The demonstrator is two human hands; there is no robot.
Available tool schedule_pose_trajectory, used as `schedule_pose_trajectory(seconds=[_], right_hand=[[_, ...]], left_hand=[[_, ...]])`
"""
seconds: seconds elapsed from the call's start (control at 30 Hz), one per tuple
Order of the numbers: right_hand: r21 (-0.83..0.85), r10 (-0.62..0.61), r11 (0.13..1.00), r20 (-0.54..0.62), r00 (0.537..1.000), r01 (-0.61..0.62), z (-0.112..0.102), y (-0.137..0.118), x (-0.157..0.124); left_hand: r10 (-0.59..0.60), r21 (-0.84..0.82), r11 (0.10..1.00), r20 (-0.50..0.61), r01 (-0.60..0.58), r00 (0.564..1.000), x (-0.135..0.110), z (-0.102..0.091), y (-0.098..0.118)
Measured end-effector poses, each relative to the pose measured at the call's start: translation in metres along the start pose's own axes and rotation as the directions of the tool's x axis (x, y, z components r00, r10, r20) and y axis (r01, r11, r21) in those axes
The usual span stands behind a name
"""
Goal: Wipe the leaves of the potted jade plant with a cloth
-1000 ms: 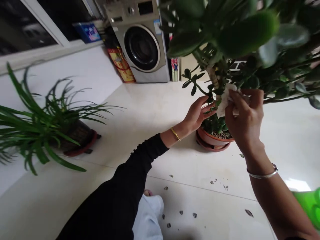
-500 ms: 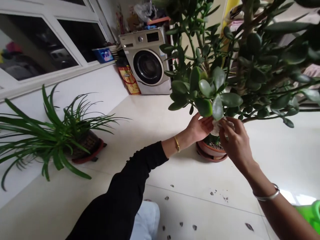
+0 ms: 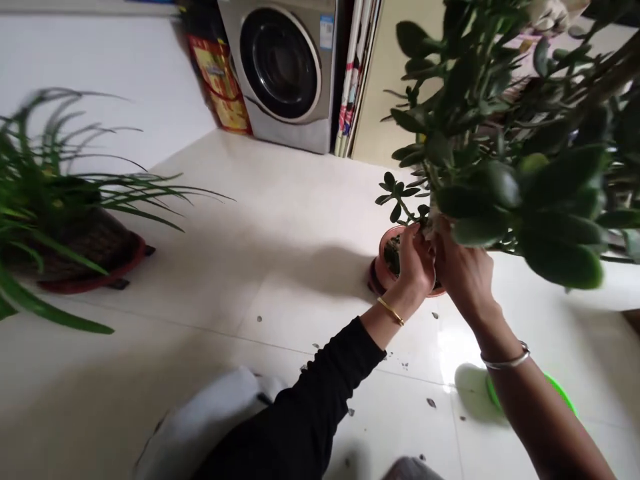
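A large jade plant (image 3: pixel 565 220) with thick dark-green leaves fills the upper right, growing from a terracotta-coloured pot (image 3: pixel 384 267). My left hand (image 3: pixel 416 265), with a gold bangle at the wrist, is closed among the lower leaves just above the pot. Its fingertips are partly hidden, and what they hold cannot be made out. Beside it, nearly touching, my right hand (image 3: pixel 467 275) is closed on a crumpled white tissue (image 3: pixel 430 230), of which only a bit shows between the hands. Leaves cover part of the right fingers.
A long-leaved potted plant (image 3: pixel 95 247) stands at left on a red wheeled saucer (image 3: pixel 100 279). Behind are a washing machine (image 3: pixel 283 67) and a red-yellow bag (image 3: pixel 220 83). Dry fallen leaves (image 3: pixel 431 403) lie scattered over the tiles. A green basin (image 3: pixel 560 390) sits at lower right, partly behind my forearm.
The view has tilted down and shifted. Both hands have drawn closer together, from below a front leaf cluster to deeper among the lower leaves over the pot. The tissue is now more hidden.
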State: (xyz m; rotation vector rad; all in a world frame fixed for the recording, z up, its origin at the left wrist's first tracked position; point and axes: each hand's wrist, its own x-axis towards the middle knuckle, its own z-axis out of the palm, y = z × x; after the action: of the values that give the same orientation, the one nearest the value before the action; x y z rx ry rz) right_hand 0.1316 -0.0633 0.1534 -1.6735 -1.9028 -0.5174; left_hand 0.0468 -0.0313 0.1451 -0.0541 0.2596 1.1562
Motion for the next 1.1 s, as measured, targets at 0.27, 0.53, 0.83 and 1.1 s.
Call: schedule_pose_trajectory(seconds=[0.27,0.53,0.83,1.1], right_hand=[[-0.183,-0.062,0.979,0.128,0.99,0.085,0.0,-0.014,0.003],[-0.172,-0.063,0.982,0.108,0.992,0.081,0.001,0.001,-0.014],[-0.22,0.02,0.975,0.047,0.999,-0.009,-0.028,-0.007,-0.047],[-0.208,-0.1,0.975,-0.119,0.988,0.074,-0.032,-0.04,-0.006]], left_hand=[[-0.097,-0.077,0.992,0.05,0.1,0.994,0.01,-0.003,0.008],[-0.205,-0.134,0.968,0.061,0.211,0.977,0.003,0.005,0.029],[-0.23,-0.032,0.972,0.06,0.232,0.971,0.003,0.001,0.037],[-0.2,0.097,0.976,0.07,0.193,0.977,0.011,-0.003,0.021]])
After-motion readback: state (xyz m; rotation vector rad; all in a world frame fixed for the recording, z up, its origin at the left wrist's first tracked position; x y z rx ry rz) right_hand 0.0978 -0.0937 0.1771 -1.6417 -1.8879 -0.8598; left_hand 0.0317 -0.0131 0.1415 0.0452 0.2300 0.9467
